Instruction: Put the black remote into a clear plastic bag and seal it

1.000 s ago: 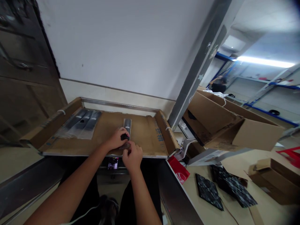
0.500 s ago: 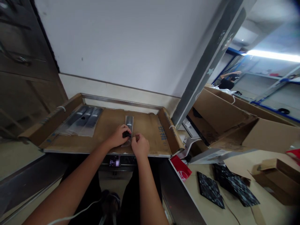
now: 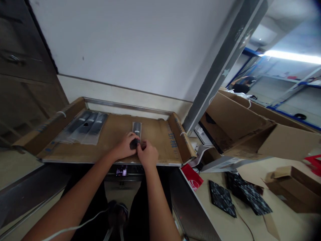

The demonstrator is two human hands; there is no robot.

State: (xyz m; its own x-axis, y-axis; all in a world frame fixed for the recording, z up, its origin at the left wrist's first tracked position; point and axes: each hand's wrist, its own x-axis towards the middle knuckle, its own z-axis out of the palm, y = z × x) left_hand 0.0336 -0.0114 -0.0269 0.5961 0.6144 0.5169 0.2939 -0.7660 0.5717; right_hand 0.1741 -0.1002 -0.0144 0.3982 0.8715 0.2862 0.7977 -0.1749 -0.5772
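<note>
A clear plastic bag (image 3: 137,126) with a dark strip-like item and a small white label inside lies on the cardboard sheet, its near end hidden by my hands. My left hand (image 3: 125,147) is closed round a small dark piece (image 3: 134,143) at the bag's near end. Against it, my right hand (image 3: 148,154) is closed in a pinch, its fingertips meeting those of the left. What the right fingers hold is too small to make out. To the left, several similar bags (image 3: 86,129) lie side by side, with a small black piece (image 3: 86,124) on top.
Folded cardboard sides (image 3: 184,142) edge the work surface. At right stand a large open carton (image 3: 240,117) and a metal post (image 3: 213,80). On the floor lie black patterned packages (image 3: 222,197), a red packet (image 3: 192,177) and a smaller carton (image 3: 296,187). A white cable (image 3: 75,228) crosses my left forearm.
My right hand has moved left and its fingertips now meet my left hand's. The bag's near end, seen between the hands before, is now covered. The view has shifted slightly.
</note>
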